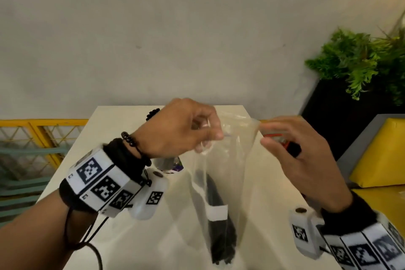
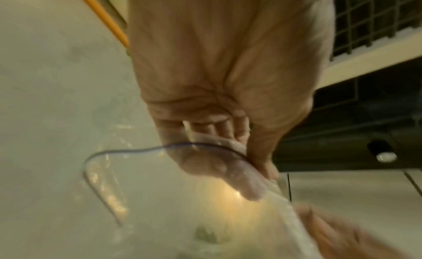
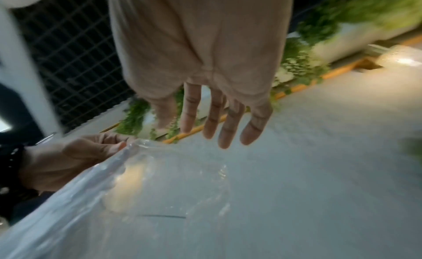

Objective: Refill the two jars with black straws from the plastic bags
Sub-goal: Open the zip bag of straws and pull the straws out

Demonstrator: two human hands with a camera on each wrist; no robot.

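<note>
A clear plastic bag (image 1: 225,160) hangs upright over the white table (image 1: 122,138). At its bottom lies a bundle of black straws (image 1: 221,232) wrapped in a white band. My left hand (image 1: 210,136) pinches the bag's top left edge between thumb and fingers; the left wrist view shows that hand (image 2: 251,165) curled on the bag's film (image 2: 160,199). My right hand (image 1: 266,133) is at the bag's top right corner. In the right wrist view its fingers (image 3: 212,129) are straight and spread above the bag (image 3: 137,190). A jar-like thing (image 1: 168,164) shows partly under my left hand.
A dark beaded thing (image 1: 153,113) stands at the table's far side. Behind my right hand is a red and black object (image 1: 282,140). A green plant (image 1: 355,59) in a black planter and a yellow cushion (image 1: 383,153) are on the right, a yellow railing (image 1: 43,131) on the left.
</note>
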